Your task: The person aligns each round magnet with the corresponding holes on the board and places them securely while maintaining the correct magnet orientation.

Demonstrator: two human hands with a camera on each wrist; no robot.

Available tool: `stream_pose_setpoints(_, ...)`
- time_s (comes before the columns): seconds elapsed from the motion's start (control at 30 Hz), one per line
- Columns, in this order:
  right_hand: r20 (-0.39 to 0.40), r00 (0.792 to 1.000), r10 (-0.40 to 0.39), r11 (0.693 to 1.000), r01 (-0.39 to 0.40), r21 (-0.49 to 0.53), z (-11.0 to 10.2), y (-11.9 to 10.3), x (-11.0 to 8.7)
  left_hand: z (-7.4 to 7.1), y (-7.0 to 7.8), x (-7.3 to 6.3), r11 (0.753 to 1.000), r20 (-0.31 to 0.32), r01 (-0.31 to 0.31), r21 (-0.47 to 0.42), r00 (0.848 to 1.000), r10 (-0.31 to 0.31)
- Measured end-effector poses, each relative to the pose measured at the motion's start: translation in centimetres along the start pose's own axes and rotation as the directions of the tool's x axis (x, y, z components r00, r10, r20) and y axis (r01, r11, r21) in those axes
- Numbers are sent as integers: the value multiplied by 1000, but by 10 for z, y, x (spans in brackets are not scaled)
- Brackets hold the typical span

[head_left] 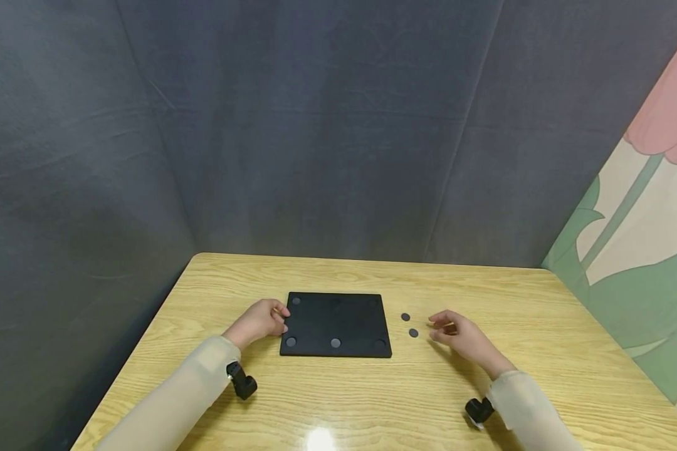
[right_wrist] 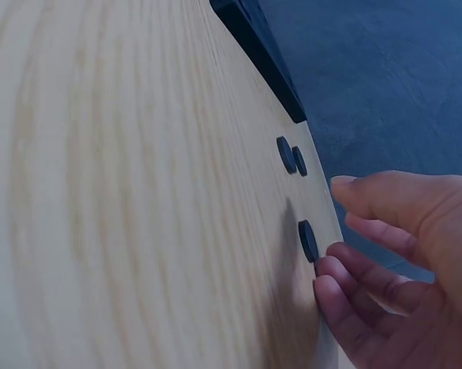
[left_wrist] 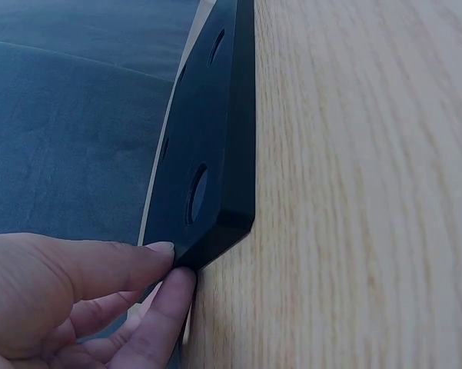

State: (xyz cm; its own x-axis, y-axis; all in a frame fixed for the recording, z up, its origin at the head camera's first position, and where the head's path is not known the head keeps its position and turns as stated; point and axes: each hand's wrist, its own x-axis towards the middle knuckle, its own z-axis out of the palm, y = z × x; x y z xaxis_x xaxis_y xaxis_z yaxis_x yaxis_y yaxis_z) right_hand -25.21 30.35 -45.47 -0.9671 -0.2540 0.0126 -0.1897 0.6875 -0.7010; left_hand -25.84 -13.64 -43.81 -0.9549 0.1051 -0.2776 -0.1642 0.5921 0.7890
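A flat black rectangular board (head_left: 338,319) with round recesses lies on the table. Three of its circles, two at the left corners and one at front middle, look greyer than the rest. My left hand (head_left: 264,318) pinches the board's left edge, thumb and finger meeting at the side in the left wrist view. To the right of the board lie two small dark discs, a farther disc (head_left: 405,317) and a nearer disc (head_left: 414,333). In the right wrist view a third disc (right_wrist: 308,241) lies right by the fingertips of my right hand (head_left: 457,335), whose thumb and fingers are apart.
The wooden table (head_left: 338,407) has a dark grey curtain (head_left: 327,138) behind it and along its left side. At the right hangs a fabric with a flower pattern (head_left: 643,250). A small black camera is strapped to each wrist.
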Motion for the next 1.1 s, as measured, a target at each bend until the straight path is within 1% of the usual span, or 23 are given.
stream_pose_setpoints(0.07, 15, 1000, 1, 1000, -1, 4, -2, 2, -1, 0, 0, 0, 1000, -1, -1, 0, 1000, 1)
stream_pose_setpoints(0.33, 57, 997, 59, 998, -61, 30, -5, 1, -5, 1, 0, 1, 1000, -3, -7, -6, 1000, 7)
stream_pose_setpoints(0.37, 63, 997, 54, 998, -55, 23, -5, 1, -5, 1, -1, 1, 1000, -5, -9, -7, 1000, 9)
stream_pose_setpoints(0.63, 49, 996, 77, 997, -78, 26, -2, 4, -2, 1, -1, 1, 1000, -8, -12, 9, 1000, 12)
stream_pose_setpoints(0.87, 57, 995, 81, 996, -83, 38, -2, 3, -4, 0, -1, 0, 1000, -4, -18, 0, 1000, 18)
stream_pose_setpoints(1.1, 55, 992, 111, 993, -114, 40, -1, 1, -4, 0, -1, 0, 1000, -9, -23, 12, 1000, 23)
